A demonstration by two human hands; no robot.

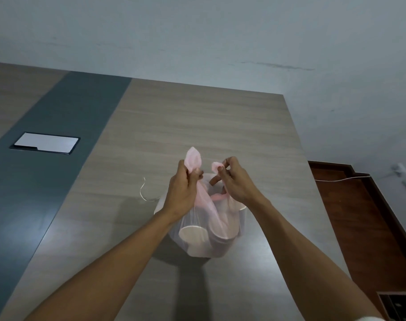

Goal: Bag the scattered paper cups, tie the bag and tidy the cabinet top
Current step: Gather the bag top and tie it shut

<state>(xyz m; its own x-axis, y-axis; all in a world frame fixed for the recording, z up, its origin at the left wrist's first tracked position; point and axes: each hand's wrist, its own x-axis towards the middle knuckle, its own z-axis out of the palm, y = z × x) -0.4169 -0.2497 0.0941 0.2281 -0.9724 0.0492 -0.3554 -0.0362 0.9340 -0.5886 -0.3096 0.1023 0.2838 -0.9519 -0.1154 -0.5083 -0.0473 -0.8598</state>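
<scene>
A thin pink see-through plastic bag (206,239) stands on the wooden cabinet top (197,126), with white paper cups (192,235) showing through its side. My left hand (183,193) is closed around the bag's left handle loop, which sticks up above my fingers. My right hand (234,179) pinches the right handle between thumb and fingers. The two handles are held apart above the bag's mouth. A white cup rim peeks out behind my left wrist.
A thin pale string (144,191) lies on the wood left of the bag. A dark grey strip holds a silver flap plate (45,142). The cabinet's right edge drops to a reddish floor with a white cable (341,180). A pale wall stands behind.
</scene>
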